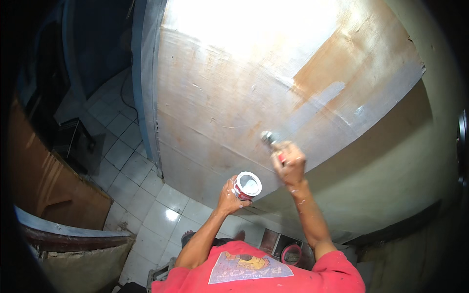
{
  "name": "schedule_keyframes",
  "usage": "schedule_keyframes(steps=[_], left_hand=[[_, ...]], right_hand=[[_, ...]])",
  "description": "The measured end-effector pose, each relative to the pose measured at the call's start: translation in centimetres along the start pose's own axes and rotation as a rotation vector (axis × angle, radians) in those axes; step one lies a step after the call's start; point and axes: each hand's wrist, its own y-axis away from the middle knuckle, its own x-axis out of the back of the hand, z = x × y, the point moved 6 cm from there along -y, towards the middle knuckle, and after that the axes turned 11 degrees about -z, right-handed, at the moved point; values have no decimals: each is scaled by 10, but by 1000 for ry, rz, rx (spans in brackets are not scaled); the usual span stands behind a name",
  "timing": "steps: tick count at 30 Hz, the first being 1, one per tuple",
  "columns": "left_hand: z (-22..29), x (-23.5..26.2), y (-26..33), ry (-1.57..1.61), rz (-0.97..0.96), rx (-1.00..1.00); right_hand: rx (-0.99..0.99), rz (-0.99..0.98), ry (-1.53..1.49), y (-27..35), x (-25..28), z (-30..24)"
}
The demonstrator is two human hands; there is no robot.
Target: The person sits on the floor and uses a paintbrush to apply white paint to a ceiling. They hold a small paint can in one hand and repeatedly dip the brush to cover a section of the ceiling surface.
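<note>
Your red shirt point(259, 273) fills the lower edge, nearest the lens, with a pale printed patch on it, and both your forearms rise from it toward the wall.

Your left hand point(228, 198) sits left of centre, fingers wrapped around the side of a small paint can point(246, 185). That can is tilted so its open round mouth faces you; its body is red, its rim is pale, and what lies inside looks whitish-grey and glossy. It rests in your grip just in front of the lower part of the wooden board point(273, 93), apart from the other hand.

Further right and a little higher, your right hand point(289, 163) is closed in a fist around the red handle of a paintbrush point(270, 141). Its bristles stick up and to the left out of your fist and touch the board. White spatter marks that wrist and forearm.

Above and right of the brush, the board shows a grey-white painted streak crossing bare brown wood; the upper left of the board glares white under strong light.

Down on the white tiled floor point(146, 195), between your arms, a second open red can point(291, 254) stands; I cannot tell what it holds.
</note>
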Motion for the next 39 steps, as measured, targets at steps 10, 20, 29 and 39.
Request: schedule_keyframes(steps=[10, 20, 29, 39], left_hand=[[3, 1, 1, -7, 22, -37], [-8, 9, 8, -25, 48, -61], [0, 9, 7, -22, 41, -43], [0, 5, 3, -11, 9, -79]], right_hand=[[125, 177, 400, -15, 20, -30], [-33, -106, 39, 0, -21, -13], [167, 297, 299, -42, 45, -54], [51, -82, -28, -20, -60, -49]])
